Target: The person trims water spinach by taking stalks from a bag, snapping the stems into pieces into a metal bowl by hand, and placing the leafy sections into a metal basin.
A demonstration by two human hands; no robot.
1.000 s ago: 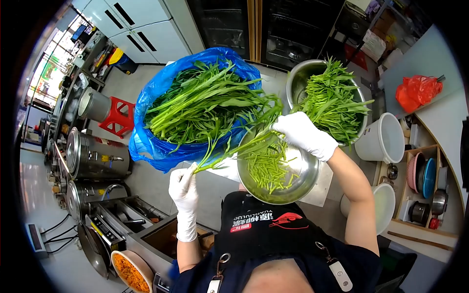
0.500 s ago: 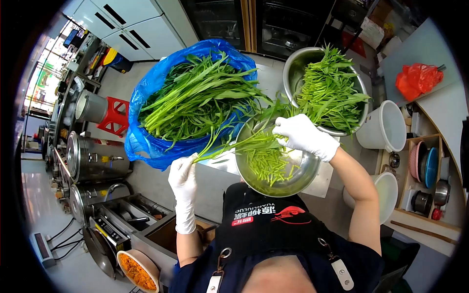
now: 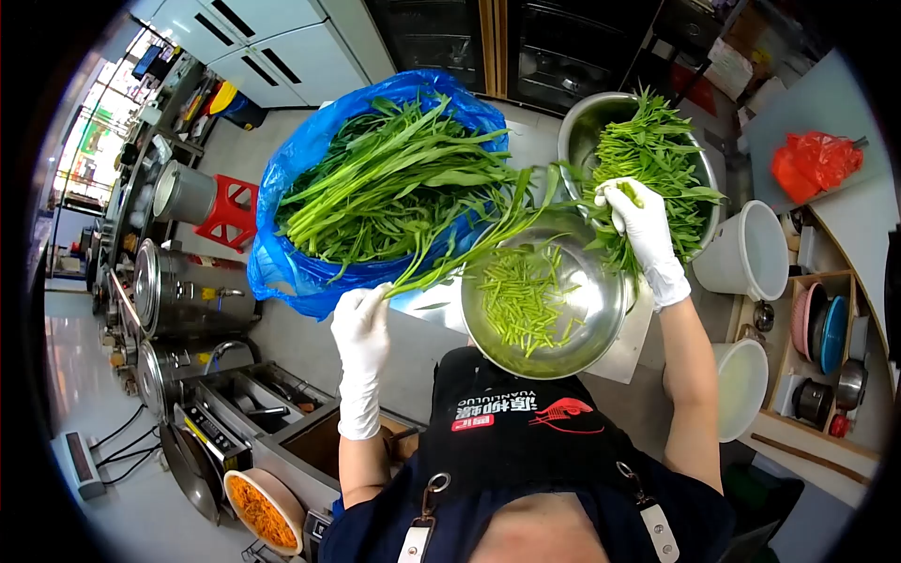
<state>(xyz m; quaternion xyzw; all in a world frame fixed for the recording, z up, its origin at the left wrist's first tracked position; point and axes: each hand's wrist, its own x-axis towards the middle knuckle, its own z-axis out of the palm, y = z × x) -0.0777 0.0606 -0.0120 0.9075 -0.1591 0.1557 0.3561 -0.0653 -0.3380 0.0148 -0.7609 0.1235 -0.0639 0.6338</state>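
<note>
My left hand (image 3: 361,324), in a white glove, pinches the lower ends of several long green stems (image 3: 450,267), whose leafy part reaches up to the right. Also gloved, my right hand (image 3: 638,218) is closed on a piece of green stem at the near left edge of a steel bowl (image 3: 574,127) heaped with leafy greens (image 3: 648,150). Short cut stems (image 3: 526,300) lie in a second steel bowl (image 3: 601,328) between my hands. Beyond my left hand, a blue plastic bag (image 3: 272,216) holds a big pile of long greens (image 3: 375,188).
White buckets (image 3: 751,249) and a shelf with pans (image 3: 812,399) are on the right. Large steel pots (image 3: 192,291), a red stool (image 3: 228,214) and a tub of orange food (image 3: 265,511) are on the left. A red bag (image 3: 815,167) lies at upper right.
My right hand has left the stems above the cut-stem bowl and moved right to the greens bowl. My left hand still holds the long stems.
</note>
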